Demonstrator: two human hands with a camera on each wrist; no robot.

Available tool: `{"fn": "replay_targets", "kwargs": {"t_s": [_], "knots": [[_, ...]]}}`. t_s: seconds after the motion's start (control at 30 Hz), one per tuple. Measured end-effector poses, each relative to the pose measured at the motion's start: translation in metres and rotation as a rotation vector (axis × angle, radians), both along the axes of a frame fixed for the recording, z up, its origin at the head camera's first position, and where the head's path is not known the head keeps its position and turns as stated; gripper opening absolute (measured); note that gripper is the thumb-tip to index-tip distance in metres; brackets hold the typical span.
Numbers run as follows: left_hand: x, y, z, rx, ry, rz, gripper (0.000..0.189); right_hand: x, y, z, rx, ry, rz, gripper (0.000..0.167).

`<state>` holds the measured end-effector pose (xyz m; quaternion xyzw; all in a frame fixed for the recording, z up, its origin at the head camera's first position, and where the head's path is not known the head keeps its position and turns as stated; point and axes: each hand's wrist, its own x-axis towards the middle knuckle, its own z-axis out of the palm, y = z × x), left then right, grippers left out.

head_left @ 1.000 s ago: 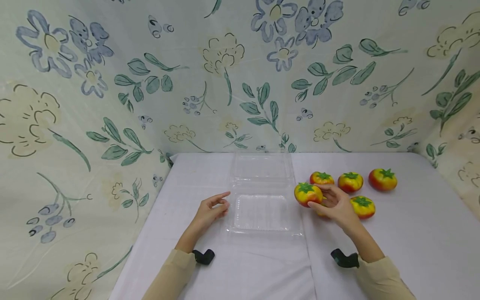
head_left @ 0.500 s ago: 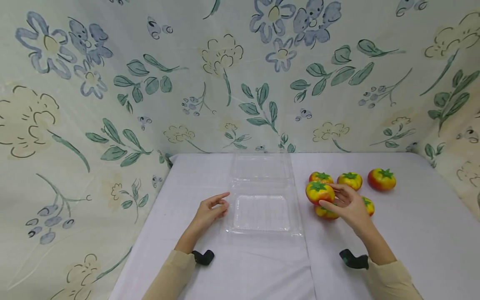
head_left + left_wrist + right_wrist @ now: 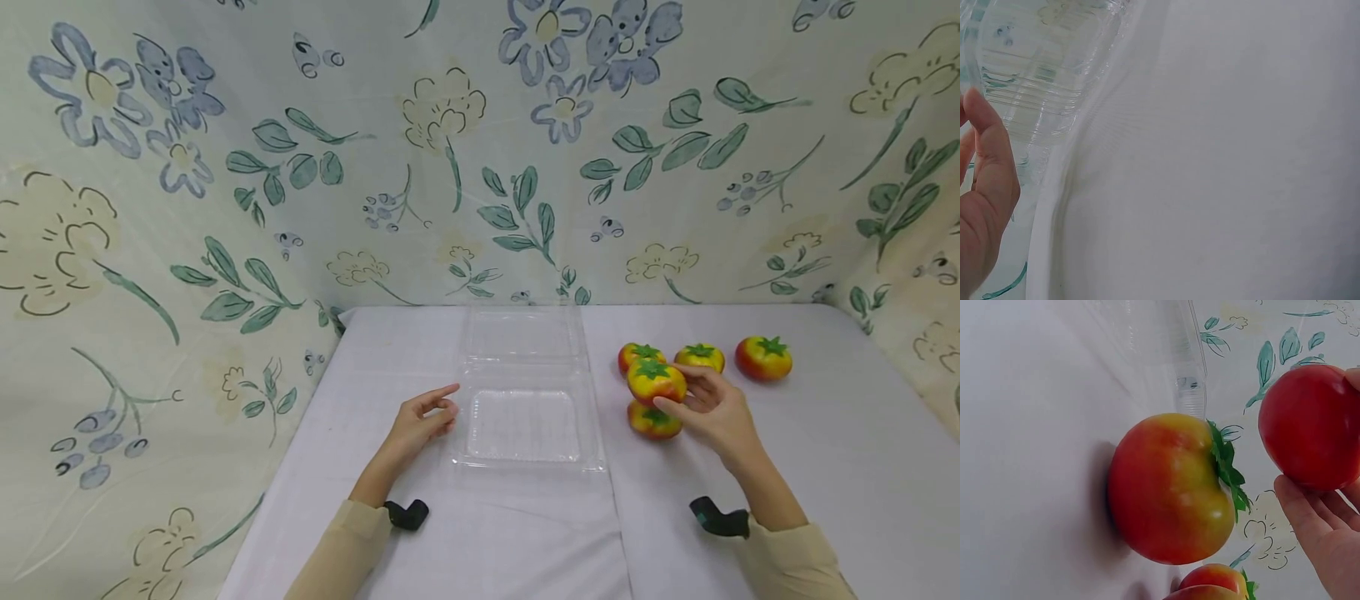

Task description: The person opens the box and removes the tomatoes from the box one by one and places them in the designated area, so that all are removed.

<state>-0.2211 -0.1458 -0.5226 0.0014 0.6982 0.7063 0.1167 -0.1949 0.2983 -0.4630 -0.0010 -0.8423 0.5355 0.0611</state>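
My right hand (image 3: 716,412) pinches a red and yellow tomato (image 3: 657,382) with a green leafy top between thumb and fingers, raised above the table. In the right wrist view its red underside shows, and another tomato (image 3: 1172,490) sits on the cloth close by. In the head view this lower tomato (image 3: 655,422) lies just in front of the held one. My left hand (image 3: 420,419) rests with relaxed fingers at the left edge of a clear plastic clamshell box (image 3: 528,462), which lies unfolded with lid and base flat. Its fingertips are right at the box's rim.
Behind the held tomato are a partly covered tomato (image 3: 633,357), a middle tomato (image 3: 697,357) and a tomato farther right (image 3: 765,362). A white cloth (image 3: 540,533) covers the table. Flower-patterned fabric (image 3: 450,208) hangs behind and at the sides.
My right hand has moved rightward with the tomato, from beside the box to over the other tomatoes. A tomato on the right is now hidden behind that hand. The left hand stays put.
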Motion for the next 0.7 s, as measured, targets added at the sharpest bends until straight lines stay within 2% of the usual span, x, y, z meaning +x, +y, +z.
{"fn": "replay_targets", "kwargs": {"t_s": [0.57, 0.7], "knots": [[0.0, 0.0, 0.001, -0.013, 0.007, 0.006, 0.047, 0.004, 0.028, 0.004, -0.024, -0.014, -0.08, 0.053], [0.0, 0.0, 0.0, -0.014, 0.006, 0.004, 0.047, 0.004, 0.035, 0.004, -0.01, -0.023, -0.117, 0.056]]}}
